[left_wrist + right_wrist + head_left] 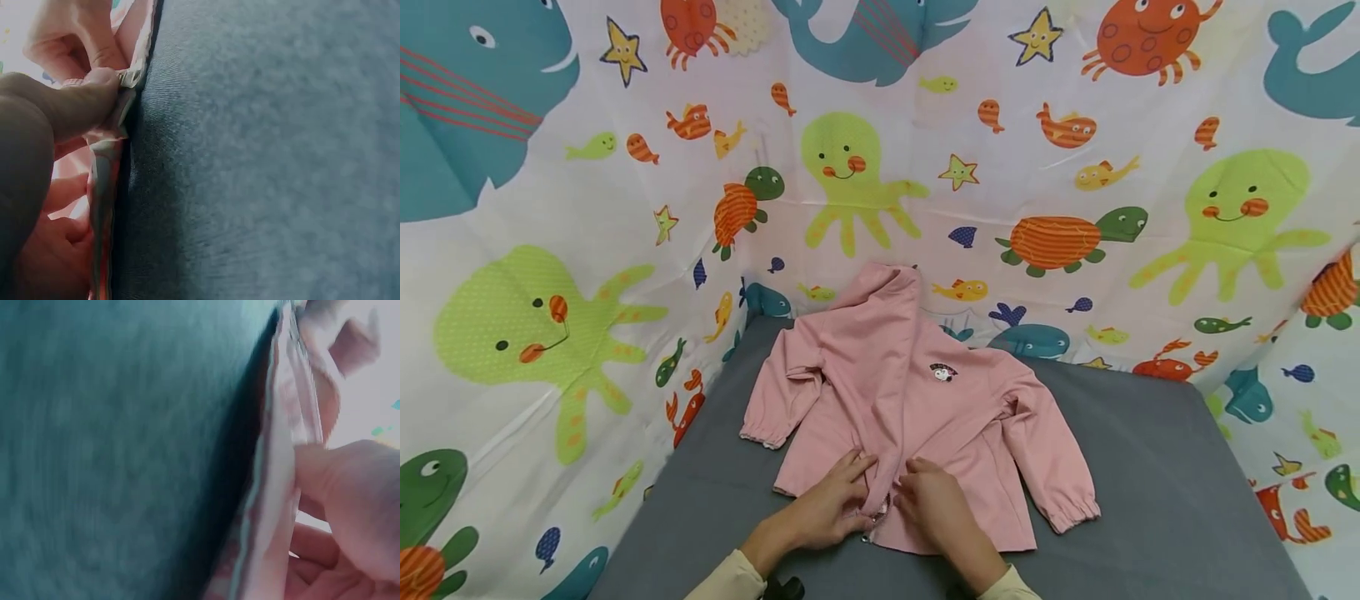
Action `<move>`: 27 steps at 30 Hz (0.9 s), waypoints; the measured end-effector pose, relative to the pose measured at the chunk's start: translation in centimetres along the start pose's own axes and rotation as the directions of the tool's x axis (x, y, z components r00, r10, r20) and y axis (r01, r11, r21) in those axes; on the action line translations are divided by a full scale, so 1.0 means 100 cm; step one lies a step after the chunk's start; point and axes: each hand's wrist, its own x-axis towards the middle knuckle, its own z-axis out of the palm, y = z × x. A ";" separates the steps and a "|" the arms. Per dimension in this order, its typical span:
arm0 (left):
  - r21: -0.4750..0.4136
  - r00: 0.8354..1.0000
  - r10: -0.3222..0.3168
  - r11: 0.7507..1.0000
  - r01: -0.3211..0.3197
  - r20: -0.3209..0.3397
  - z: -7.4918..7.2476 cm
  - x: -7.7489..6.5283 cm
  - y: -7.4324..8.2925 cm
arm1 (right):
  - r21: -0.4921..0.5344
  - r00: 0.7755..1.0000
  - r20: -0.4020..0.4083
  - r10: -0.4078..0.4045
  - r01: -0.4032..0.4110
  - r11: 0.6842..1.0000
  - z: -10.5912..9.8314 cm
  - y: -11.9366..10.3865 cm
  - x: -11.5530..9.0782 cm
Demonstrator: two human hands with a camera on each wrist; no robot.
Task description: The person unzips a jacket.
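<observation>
A pink hooded jacket (955, 417) lies front up with both sleeves spread, a small cartoon patch (943, 372) on its chest. At the bottom of the front opening, my left hand (831, 504) pinches the fabric edge by the zipper (878, 512); its thumb (87, 103) presses on the hem in the left wrist view. Just to the right, my right hand (936, 504) holds the other front panel near the hem, thumb against the cloth in the blurred right wrist view. The zipper's lower ends are partly hidden by the fingers.
A grey cloth surface (1150, 467) lies under the jacket. White curtains (880, 225) printed with sea animals rise behind it and on both sides. A small dark object (784, 588) shows by the left sleeve at the lower edge.
</observation>
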 end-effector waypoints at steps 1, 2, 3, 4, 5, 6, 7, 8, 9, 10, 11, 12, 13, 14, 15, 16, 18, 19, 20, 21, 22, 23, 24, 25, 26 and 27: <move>-0.010 1.000 -0.001 1.000 0.001 -0.002 0.000 0.000 -0.001 | -0.009 1.000 -0.022 -0.007 0.006 1.000 0.000 -0.001 0.000; -0.014 1.000 -0.003 1.000 0.003 -0.003 0.001 0.000 -0.001 | -0.016 0.999 -0.040 -0.011 0.010 1.000 0.000 -0.003 0.001; -0.020 1.000 -0.003 1.000 0.003 -0.003 0.001 0.001 -0.001 | -0.021 0.998 -0.060 -0.016 0.014 1.000 -0.001 -0.003 0.001; -0.022 1.000 -0.003 1.000 0.003 0.002 0.001 0.002 -0.001 | -0.024 0.997 -0.076 -0.016 0.014 1.000 -0.001 -0.002 0.001; -0.020 1.000 -0.002 1.000 0.003 0.010 0.001 0.003 -0.001 | -0.020 0.996 -0.093 -0.007 0.005 1.000 -0.003 0.000 0.002; -0.018 1.000 -0.002 1.000 0.002 0.020 0.002 0.005 0.000 | -0.014 0.993 -0.115 0.008 -0.009 1.000 -0.004 0.003 0.003; -0.021 0.999 -0.005 1.000 0.006 0.034 0.001 0.006 0.001 | -0.002 0.991 -0.134 0.025 -0.025 1.000 -0.006 0.006 0.005; -0.018 0.999 -0.009 1.000 0.010 0.051 0.001 0.008 0.002 | 0.016 0.987 -0.152 0.054 -0.052 0.999 -0.007 0.011 0.006; -0.010 0.997 -0.015 1.000 0.016 0.074 0.000 0.009 0.004 | 0.033 0.979 -0.182 0.088 -0.084 0.996 -0.009 0.016 0.007; -0.002 0.995 -0.021 1.000 0.022 0.099 -0.002 0.010 0.005 | 0.047 0.969 -0.209 0.134 -0.127 0.991 -0.010 0.021 0.009; 0.001 0.992 -0.028 1.000 0.028 0.123 -0.002 0.010 0.006 | 0.070 0.954 -0.237 0.183 -0.171 0.983 -0.013 0.027 0.011; 0.004 0.989 -0.035 0.999 0.035 0.145 -0.003 0.010 0.007 | 0.089 0.939 -0.256 0.229 -0.213 0.973 -0.016 0.033 0.012; 0.006 0.986 -0.039 0.999 0.039 0.162 -0.003 0.009 0.007 | 0.108 0.924 -0.269 0.270 -0.249 0.962 -0.020 0.039 0.013; 0.012 0.984 -0.042 0.999 0.040 0.174 -0.002 0.008 0.006 | 0.122 0.910 -0.283 0.304 -0.280 0.952 -0.024 0.044 0.014; 0.004 0.982 -0.048 0.999 0.048 0.181 -0.002 0.007 0.005 | 0.123 0.898 -0.293 0.328 -0.305 0.944 -0.029 0.049 0.016; -0.007 0.983 -0.050 0.999 0.051 0.176 0.000 0.006 0.004 | 0.119 0.895 -0.287 0.341 -0.320 0.940 -0.033 0.053 0.017; -0.028 0.988 -0.053 0.998 0.058 0.147 0.002 0.004 0.002 | 0.114 0.903 -0.259 0.342 -0.323 0.940 -0.040 0.058 0.019; -0.036 0.990 -0.053 0.998 0.058 0.128 0.004 0.004 0.001 | 0.108 0.912 -0.241 0.332 -0.314 0.943 -0.042 0.059 0.020; -0.043 0.993 -0.053 0.997 0.058 0.107 0.005 0.004 0.001 | 0.103 0.921 -0.219 0.323 -0.307 0.946 -0.043 0.060 0.021; -0.048 0.995 -0.052 0.997 0.057 0.087 0.006 0.005 0.001 | 0.101 0.929 -0.196 0.314 -0.299 0.949 -0.044 0.061 0.021; -0.043 0.997 -0.049 0.998 0.052 0.063 0.007 0.005 0.001 | 0.106 0.937 -0.175 0.302 -0.287 0.952 -0.044 0.061 0.022; -0.037 0.998 -0.048 0.998 0.050 0.043 0.008 0.006 0.001 | 0.116 0.942 -0.155 0.298 -0.282 0.952 -0.044 0.061 0.022; -0.032 0.999 -0.048 0.998 0.049 0.025 0.009 0.007 0.002 | 0.121 0.947 -0.143 0.289 -0.273 0.954 -0.044 0.061 0.022; -0.024 0.999 -0.051 0.998 0.051 0.009 0.010 0.009 0.002 | 0.122 0.951 -0.133 0.280 -0.264 0.957 -0.045 0.060 0.022; -0.017 0.998 -0.057 0.998 0.057 -0.008 0.011 0.009 0.002 | 0.125 0.955 -0.128 0.268 -0.252 0.960 -0.046 0.060 0.023; -0.013 0.998 -0.065 0.998 0.064 -0.021 0.011 0.011 0.002 | 0.123 0.959 -0.125 0.253 -0.238 0.963 -0.047 0.060 0.024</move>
